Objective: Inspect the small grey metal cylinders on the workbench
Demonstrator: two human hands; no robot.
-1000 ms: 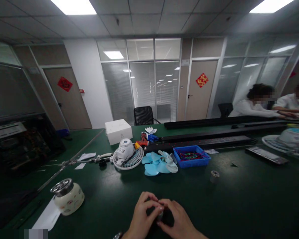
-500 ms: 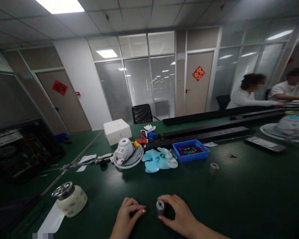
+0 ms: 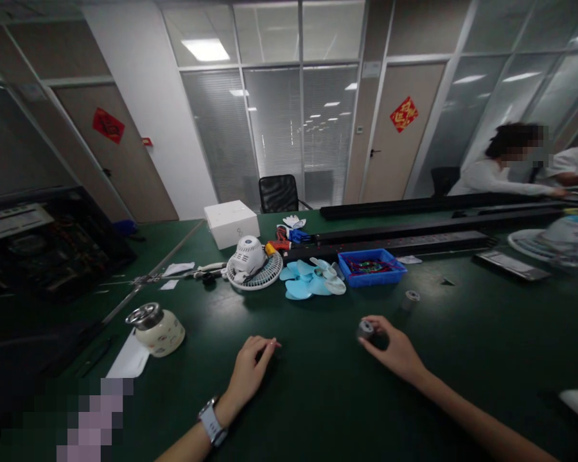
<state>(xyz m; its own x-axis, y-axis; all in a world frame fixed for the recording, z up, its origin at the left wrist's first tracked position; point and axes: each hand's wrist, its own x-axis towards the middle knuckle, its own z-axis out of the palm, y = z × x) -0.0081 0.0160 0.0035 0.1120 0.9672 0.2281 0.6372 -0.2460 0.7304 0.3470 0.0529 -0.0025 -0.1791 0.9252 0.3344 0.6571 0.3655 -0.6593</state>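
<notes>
My right hand (image 3: pixel 392 346) reaches out over the green table (image 3: pixel 462 333) with its fingers curled round a small dark cylindrical part with a silvery end (image 3: pixel 365 329). My left hand (image 3: pixel 251 367) rests on the table nearer to me, fingers loosely curled and pressed together, with nothing visible in them; a watch sits on that wrist. A small roll of tape (image 3: pixel 411 297) lies just beyond the right hand. Farther back lie light blue fan blades (image 3: pixel 308 284) and a white fan motor on its grille (image 3: pixel 253 263).
A blue tray of small parts (image 3: pixel 370 266), a white box (image 3: pixel 231 222), long black rails (image 3: pixel 414 240) and hand tools sit at the back. A lidded jar (image 3: pixel 157 328) on white paper stands at the left. Two people work at the far right.
My hands have separated. The right hand carried the small cylindrical part forward and to the right, away from me. The left hand stayed on the table, and the view tilted down.
</notes>
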